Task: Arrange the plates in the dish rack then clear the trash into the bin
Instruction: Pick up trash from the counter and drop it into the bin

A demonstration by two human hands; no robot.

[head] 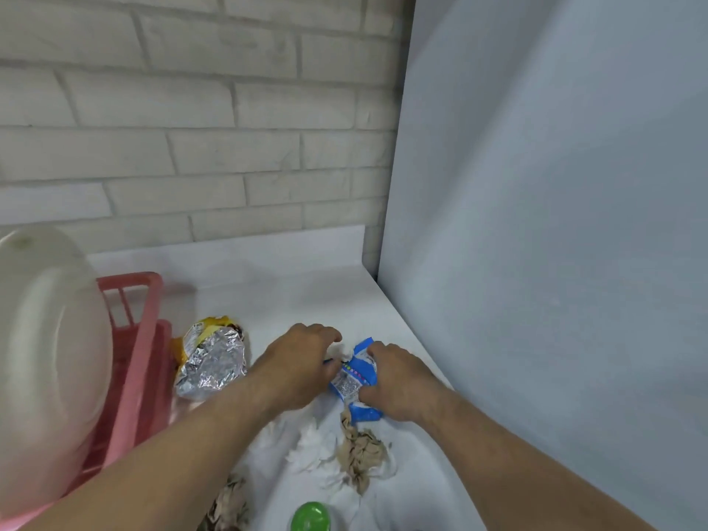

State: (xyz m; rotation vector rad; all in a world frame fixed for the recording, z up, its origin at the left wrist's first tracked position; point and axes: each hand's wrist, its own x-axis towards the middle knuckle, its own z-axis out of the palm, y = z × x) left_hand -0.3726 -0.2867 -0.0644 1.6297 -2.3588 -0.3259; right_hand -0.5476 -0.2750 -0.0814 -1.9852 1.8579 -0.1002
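Past the green cap (310,517) and crumpled brown paper (360,454) nearest us, our left hand (302,366) and right hand (398,381) both clutch the blue wrapper (354,381) on the white counter (291,293), while farther left the white plate (46,369) stands in the pink dish rack (134,358).

So the background is pretty plain. White table (291,300) with a smooth top, running back to a low white lip (230,251) along its far edge. Behind that there's a brick wall (191,109), pale whitewashed bricks with grey joints. On the right a big flat grey-blue panel (555,185) stands upright right against the table's edge and meets the wall in the corner. Down at the bottom edge there's a round green thing (310,517) on the table, cut off, can't tell what it is.
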